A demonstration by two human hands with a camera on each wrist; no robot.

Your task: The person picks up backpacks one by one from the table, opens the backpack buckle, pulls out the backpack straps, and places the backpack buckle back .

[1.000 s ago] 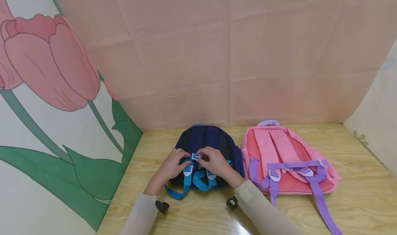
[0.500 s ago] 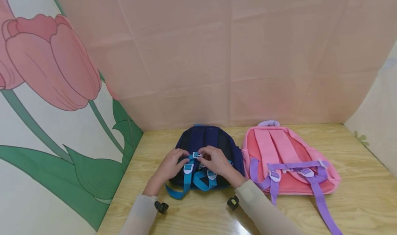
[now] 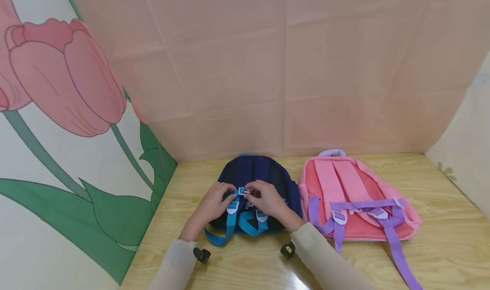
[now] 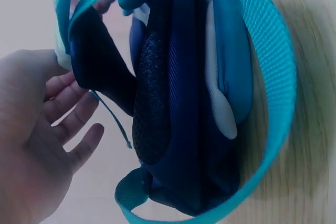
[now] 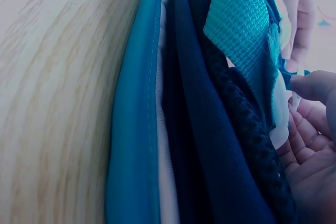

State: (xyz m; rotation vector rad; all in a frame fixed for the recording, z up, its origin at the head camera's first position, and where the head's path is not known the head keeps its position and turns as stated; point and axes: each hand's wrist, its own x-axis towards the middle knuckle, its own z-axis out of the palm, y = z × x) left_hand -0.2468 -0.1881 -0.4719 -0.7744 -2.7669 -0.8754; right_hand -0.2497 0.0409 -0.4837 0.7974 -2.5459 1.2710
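Note:
A navy backpack (image 3: 252,171) lies on the table with its shoulder-strap side up. Above its middle, both hands meet at a white buckle (image 3: 242,191) on a bright blue strap. My left hand (image 3: 212,203) pinches the blue strap at the buckle's left end. The buckle's right end is between the thumb and finger of my right hand (image 3: 269,201). In the right wrist view, the thumb (image 5: 315,85) partly hides the buckle, so I cannot tell how its halves sit. Below, blue webbing (image 3: 231,228) hangs in loops from white strap adjusters (image 3: 232,208).
A pink backpack (image 3: 344,175) with purple straps (image 3: 398,247) lies against the navy one's right side. Behind both rises a beige cloth backdrop (image 3: 237,69). A tulip-patterned wall (image 3: 61,90) borders the wooden table (image 3: 245,268) on the left.
My left fingers have closed in slightly on the buckle's left end. The right hand stays on its end, and both backpacks lie where they were.

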